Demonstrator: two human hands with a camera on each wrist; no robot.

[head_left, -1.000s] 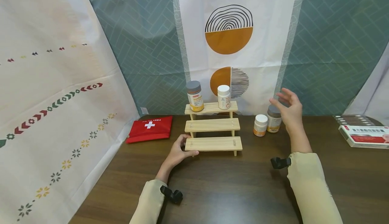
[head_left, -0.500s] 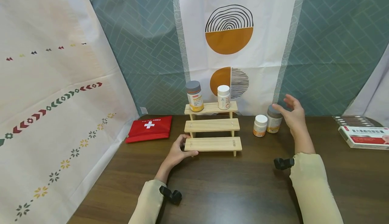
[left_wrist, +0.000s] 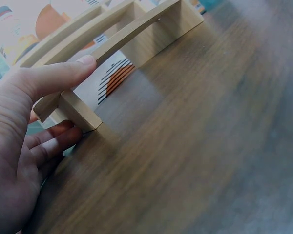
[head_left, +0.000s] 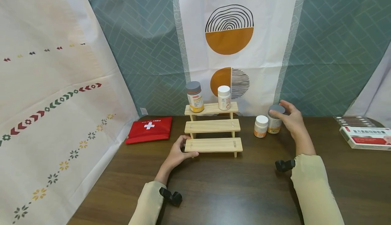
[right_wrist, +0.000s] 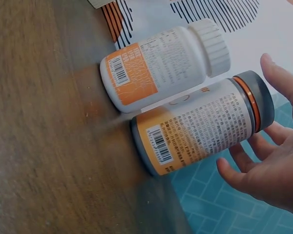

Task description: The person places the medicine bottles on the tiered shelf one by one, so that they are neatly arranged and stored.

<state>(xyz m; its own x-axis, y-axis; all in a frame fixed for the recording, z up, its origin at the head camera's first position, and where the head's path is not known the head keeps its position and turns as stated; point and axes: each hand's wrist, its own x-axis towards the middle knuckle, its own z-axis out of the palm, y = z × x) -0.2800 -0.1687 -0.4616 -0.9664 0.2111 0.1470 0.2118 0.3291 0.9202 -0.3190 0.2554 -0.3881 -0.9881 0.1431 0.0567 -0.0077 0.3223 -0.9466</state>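
My left hand (head_left: 178, 153) holds the left end of the lowest step of a three-step wooden display stand (head_left: 213, 145). In the left wrist view the thumb lies on the step's front edge and the fingers are beside the stand's leg. My right hand (head_left: 294, 121) is at a grey-lidded pill bottle (right_wrist: 200, 126) standing upright on the table. Its fingers reach behind the bottle; in the right wrist view a gap shows between thumb and lid. A smaller white-lidded bottle (head_left: 261, 126) with an orange label stands close beside it.
On the top step stand a grey-lidded bottle (head_left: 194, 97) and a white-lidded bottle (head_left: 224, 98). A red first aid pouch (head_left: 149, 130) lies left of the stand. A flat medicine box (head_left: 366, 137) and blister packs (head_left: 354, 121) lie far right. Hanging fabric (head_left: 146, 48) backs the table.
My right hand has come down from above the grey-lidded bottle to around its lid and upper part. My left hand keeps its hold on the stand.
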